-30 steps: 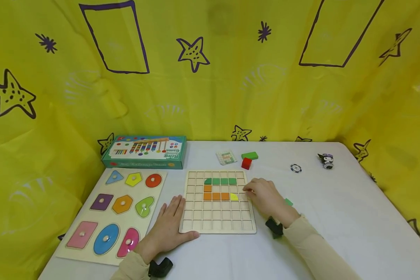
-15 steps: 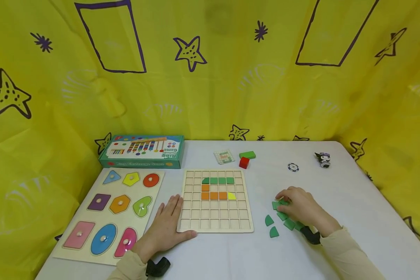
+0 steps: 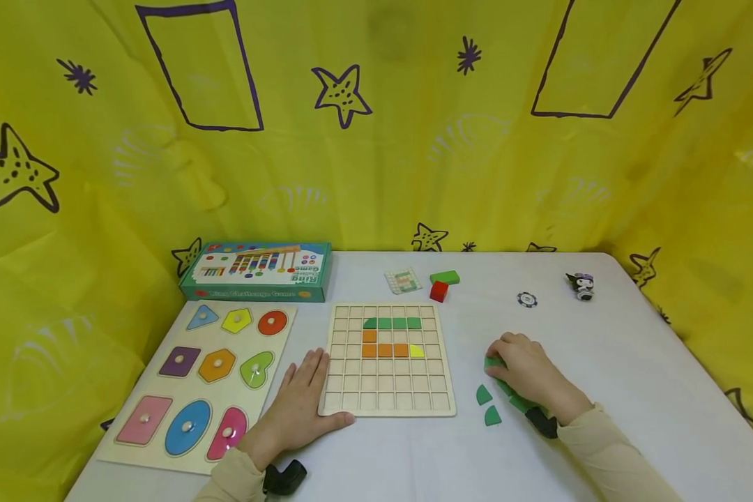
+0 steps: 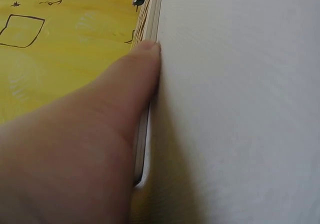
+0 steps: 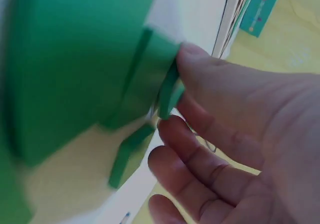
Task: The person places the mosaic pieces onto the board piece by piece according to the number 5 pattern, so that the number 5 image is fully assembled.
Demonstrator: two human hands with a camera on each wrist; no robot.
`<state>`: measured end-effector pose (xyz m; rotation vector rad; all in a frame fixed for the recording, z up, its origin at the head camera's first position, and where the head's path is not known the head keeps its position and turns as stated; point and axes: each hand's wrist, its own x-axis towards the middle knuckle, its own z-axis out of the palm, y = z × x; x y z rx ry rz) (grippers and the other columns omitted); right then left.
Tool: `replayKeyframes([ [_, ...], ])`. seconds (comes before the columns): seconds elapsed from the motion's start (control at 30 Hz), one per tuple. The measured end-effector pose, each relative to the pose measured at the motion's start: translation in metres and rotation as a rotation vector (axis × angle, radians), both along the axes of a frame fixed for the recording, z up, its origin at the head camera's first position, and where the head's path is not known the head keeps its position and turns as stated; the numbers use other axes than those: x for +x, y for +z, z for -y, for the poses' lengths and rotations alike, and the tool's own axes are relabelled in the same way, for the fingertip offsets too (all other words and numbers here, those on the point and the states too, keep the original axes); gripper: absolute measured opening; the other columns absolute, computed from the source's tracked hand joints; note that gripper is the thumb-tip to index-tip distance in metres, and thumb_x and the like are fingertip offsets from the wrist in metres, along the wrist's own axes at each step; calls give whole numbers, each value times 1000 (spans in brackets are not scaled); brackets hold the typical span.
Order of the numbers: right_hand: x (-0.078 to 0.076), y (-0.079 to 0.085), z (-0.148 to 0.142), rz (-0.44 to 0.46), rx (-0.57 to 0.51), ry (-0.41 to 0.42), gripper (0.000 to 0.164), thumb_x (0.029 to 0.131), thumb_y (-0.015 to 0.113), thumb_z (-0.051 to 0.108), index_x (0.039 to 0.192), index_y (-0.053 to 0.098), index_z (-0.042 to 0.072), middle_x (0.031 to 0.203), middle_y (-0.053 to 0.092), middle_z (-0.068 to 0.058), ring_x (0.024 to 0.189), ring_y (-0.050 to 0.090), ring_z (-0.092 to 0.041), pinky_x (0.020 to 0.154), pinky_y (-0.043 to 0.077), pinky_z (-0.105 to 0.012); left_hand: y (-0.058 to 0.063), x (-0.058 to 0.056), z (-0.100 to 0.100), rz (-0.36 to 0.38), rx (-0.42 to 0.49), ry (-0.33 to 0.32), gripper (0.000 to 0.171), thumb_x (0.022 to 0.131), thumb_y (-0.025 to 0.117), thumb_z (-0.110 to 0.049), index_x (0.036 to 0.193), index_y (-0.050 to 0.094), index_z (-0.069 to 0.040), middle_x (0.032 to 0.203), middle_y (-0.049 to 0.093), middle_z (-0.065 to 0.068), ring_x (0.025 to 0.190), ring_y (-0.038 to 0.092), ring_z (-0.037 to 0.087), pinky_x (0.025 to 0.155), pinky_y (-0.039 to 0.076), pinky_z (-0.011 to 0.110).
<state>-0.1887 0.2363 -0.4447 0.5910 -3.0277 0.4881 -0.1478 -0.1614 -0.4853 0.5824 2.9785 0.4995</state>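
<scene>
My left hand (image 3: 293,408) lies flat beside the wooden grid board (image 3: 376,384), fingers along its left edge and thumb at the near corner. In the left wrist view the thumb (image 4: 135,68) presses against the board's side. Green, orange and yellow tiles sit in some of the grid squares. To the right of the board, my right hand (image 3: 527,369) is over a cluster of green tiles. The right wrist view shows a small green tile (image 5: 171,96) pinched between thumb and fingers, with other green tiles (image 5: 80,58) close by, blurred. Two green quarter-circle tiles (image 3: 484,395) lie nearer the board.
Left of the grid stands a shape puzzle board (image 3: 178,404) with knobbed pieces. Behind it is a game box (image 3: 257,293). A pattern card (image 3: 404,281), a red block (image 3: 439,291) and a green block (image 3: 445,277) lie behind the grid; a chip (image 3: 527,300) and figurine (image 3: 582,286) lie farther right.
My right hand has gone from the grid's right edge to the green tiles, then shifted slightly left with its fingers closing on one. The left hand keeps its place.
</scene>
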Motion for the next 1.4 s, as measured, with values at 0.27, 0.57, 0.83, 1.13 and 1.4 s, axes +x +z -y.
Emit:
replayKeyframes([
  [0.27,-4,1,53,25,-158,114,24,87,76,16,106,69,3,98,64,-1,92,58,-20,84,50,-40,1,0,0,-14,7,-6,115,79,54,-78,152,23,5,158,19,19,145,13,34,114,8,55],
  [0.57,-10,0,98,20,-137,149,19,81,81,17,92,72,5,88,64,1,88,56,-19,81,51,-36,-2,1,-1,-3,19,-6,115,79,54,-78,152,23,5,159,19,19,145,13,34,114,7,56],
  [0.83,-9,-7,102,-25,-119,146,19,79,83,17,89,70,7,83,58,3,83,51,-17,76,50,-33,-1,0,0,-13,-1,-13,115,79,53,-79,152,22,5,158,19,19,146,13,34,114,7,56],
  [1.13,-6,-5,82,-80,-159,266,5,86,77,16,88,76,12,89,58,6,88,52,-15,79,49,-33,-2,1,-1,0,8,-5,115,79,53,-79,152,21,5,159,18,19,146,13,34,114,7,56],
  [1.4,2,5,6,-111,-103,-74,17,85,77,14,97,74,2,86,63,-3,81,57,-23,72,50,-42,0,1,0,-13,-5,-6,116,79,52,-80,152,22,5,159,19,19,146,13,34,114,7,55],
])
